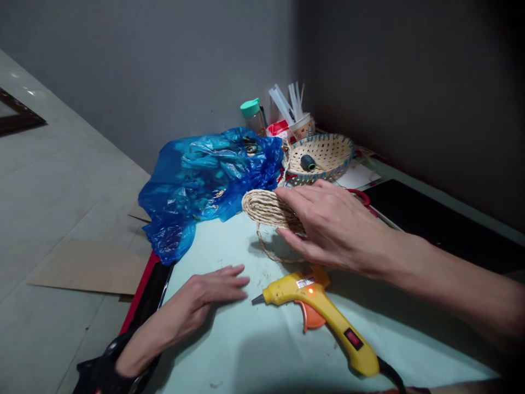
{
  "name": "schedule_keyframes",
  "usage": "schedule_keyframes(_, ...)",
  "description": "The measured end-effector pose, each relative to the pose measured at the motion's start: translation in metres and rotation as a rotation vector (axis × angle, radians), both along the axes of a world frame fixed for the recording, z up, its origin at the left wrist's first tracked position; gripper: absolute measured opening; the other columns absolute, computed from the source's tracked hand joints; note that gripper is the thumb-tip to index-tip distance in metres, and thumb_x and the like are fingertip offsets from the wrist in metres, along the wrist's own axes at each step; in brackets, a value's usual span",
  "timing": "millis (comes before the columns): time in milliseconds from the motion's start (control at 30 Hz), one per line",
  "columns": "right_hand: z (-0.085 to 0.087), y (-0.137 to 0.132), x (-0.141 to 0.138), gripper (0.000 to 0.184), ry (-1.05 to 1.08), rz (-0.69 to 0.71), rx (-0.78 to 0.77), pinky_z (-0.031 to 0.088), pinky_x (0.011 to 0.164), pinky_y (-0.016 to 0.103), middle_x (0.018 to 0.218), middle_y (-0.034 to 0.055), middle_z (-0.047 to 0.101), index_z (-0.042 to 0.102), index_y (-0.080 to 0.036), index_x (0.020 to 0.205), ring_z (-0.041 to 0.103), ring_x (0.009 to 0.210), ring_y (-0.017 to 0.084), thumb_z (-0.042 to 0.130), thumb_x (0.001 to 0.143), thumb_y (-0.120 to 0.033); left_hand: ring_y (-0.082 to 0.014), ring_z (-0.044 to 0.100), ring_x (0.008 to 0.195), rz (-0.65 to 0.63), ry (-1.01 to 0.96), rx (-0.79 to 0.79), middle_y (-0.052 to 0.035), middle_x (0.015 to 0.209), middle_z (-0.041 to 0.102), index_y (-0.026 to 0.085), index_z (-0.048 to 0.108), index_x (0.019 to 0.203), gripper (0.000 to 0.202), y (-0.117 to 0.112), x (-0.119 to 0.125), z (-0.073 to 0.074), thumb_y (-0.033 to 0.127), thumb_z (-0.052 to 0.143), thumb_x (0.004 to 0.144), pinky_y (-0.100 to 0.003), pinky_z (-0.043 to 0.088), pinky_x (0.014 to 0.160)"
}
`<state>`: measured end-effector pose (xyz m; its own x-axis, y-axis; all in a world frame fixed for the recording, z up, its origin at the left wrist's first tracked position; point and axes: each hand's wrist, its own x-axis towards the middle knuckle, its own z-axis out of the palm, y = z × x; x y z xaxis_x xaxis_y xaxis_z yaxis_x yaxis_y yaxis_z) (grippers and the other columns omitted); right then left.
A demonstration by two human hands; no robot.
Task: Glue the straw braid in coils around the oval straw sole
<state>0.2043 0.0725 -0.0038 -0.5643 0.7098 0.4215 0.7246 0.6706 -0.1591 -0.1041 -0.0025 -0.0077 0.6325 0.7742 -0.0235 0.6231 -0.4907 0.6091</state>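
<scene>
My right hand (324, 221) grips an oval coil of braided straw cord (262, 208) by its right end, above the table. A loose tail of the cord (262, 246) loops down below the coil and passes under my hand. My left hand (219, 290) is over the pale green tabletop with its fingers stretched out and nothing in them. Just right of those fingertips is the nozzle of a yellow hot glue gun (315, 293), which lies on its side with an orange trigger and a lit orange light.
A crumpled blue plastic bag (213, 169) covers the table's back left. Behind are a woven basket (328, 153) with a dark thread spool (307, 162), a cup (302, 128) of glue sticks and a green-lidded jar (251, 112). Red-handled scissors (361, 196) lie partly behind my right hand.
</scene>
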Motion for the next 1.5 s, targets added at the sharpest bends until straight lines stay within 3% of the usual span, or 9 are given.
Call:
schedule_keyframes(100,-0.001,0.000,0.000,0.025,0.025,0.021,0.022,0.029,0.082,0.036,0.098,0.0052,0.060,0.055,-0.015,0.109,0.057,0.089,0.024,0.045,0.097,-0.035,-0.0280,0.074,0.120,-0.001,0.091,-0.103,-0.0021,0.118,0.082,0.039,0.080,0.118,0.032,-0.037,-0.039,0.026,0.025,0.060,0.098,-0.039,0.058,0.104)
schedule_keyframes(200,-0.003,-0.003,-0.002,0.022,0.034,0.067,0.048,0.028,0.083,0.036,0.095,0.0036,0.059,0.057,-0.015,0.106,0.055,0.085,0.022,0.049,0.095,-0.032,-0.0269,0.081,0.087,0.325,0.205,0.003,-0.0002,0.097,0.086,0.043,0.083,0.111,0.025,-0.056,-0.061,0.049,0.035,0.074,0.088,-0.029,0.065,0.078)
schedule_keyframes(367,-0.009,-0.012,-0.007,0.032,0.037,0.178,0.103,0.029,0.086,0.035,0.093,0.0029,0.057,0.059,-0.013,0.119,0.051,0.082,0.021,0.051,0.096,-0.034,-0.0249,0.078,0.087,0.829,-0.143,0.153,-0.0031,0.098,0.084,0.032,0.083,0.108,0.028,-0.027,0.002,0.055,0.050,0.072,0.089,-0.030,0.061,0.081)
schedule_keyframes(500,-0.013,-0.015,-0.011,0.033,0.047,0.210,0.137,0.029,0.084,0.036,0.093,0.0030,0.058,0.058,-0.013,0.122,0.050,0.082,0.022,0.053,0.095,-0.031,-0.0212,0.074,0.101,0.692,-0.440,0.056,-0.0036,0.118,0.078,0.029,0.077,0.115,0.026,0.009,0.061,0.034,0.042,0.073,0.092,-0.027,0.056,0.087)
schedule_keyframes(633,-0.017,-0.015,-0.015,0.031,0.044,0.227,0.154,0.030,0.083,0.037,0.094,0.0042,0.058,0.058,-0.011,0.121,0.050,0.082,0.022,0.051,0.097,-0.029,-0.0205,0.064,0.121,0.585,-0.654,0.032,-0.0027,0.125,0.071,0.030,0.068,0.122,0.029,0.022,0.075,0.017,0.039,0.071,0.095,-0.026,0.051,0.098)
schedule_keyframes(900,-0.026,-0.023,-0.026,0.042,0.046,0.213,0.277,0.033,0.079,0.039,0.090,0.0057,0.060,0.052,-0.001,0.135,0.051,0.079,0.022,0.051,0.100,-0.024,-0.0125,0.064,0.089,0.560,-0.613,-0.054,0.0036,0.101,0.066,0.028,0.066,0.108,0.022,0.022,0.085,0.005,0.022,0.075,0.089,-0.019,0.050,0.079)
schedule_keyframes(1067,-0.010,-0.027,-0.015,0.073,0.095,0.285,0.083,0.043,0.082,0.037,0.101,0.0041,0.067,0.049,-0.004,0.141,0.062,0.088,0.020,0.078,0.087,-0.043,-0.0106,0.061,0.079,0.592,-0.669,-0.177,0.0054,0.091,0.065,0.028,0.068,0.100,0.018,0.020,0.079,0.001,0.022,0.078,0.087,-0.017,0.050,0.069)
schedule_keyframes(1267,0.007,-0.016,0.005,0.018,0.138,0.286,-0.138,0.046,0.063,0.031,0.103,0.0016,0.071,0.062,-0.019,0.107,0.066,0.079,0.016,0.054,0.103,-0.035,-0.0102,0.064,0.087,0.603,-0.739,-0.208,0.0056,0.100,0.068,0.032,0.074,0.101,0.023,0.023,0.070,0.005,0.023,0.083,0.083,-0.015,0.051,0.072)
schedule_keyframes(1500,0.018,-0.007,0.012,0.023,0.247,0.375,-0.287,0.047,0.068,0.023,0.097,-0.0023,0.071,0.069,-0.020,0.098,0.065,0.080,0.009,0.049,0.106,-0.027,-0.0097,0.065,0.082,0.555,-0.742,-0.293,0.0055,0.092,0.073,0.032,0.079,0.094,0.017,0.024,0.068,0.006,0.023,0.085,0.081,-0.014,0.050,0.072)
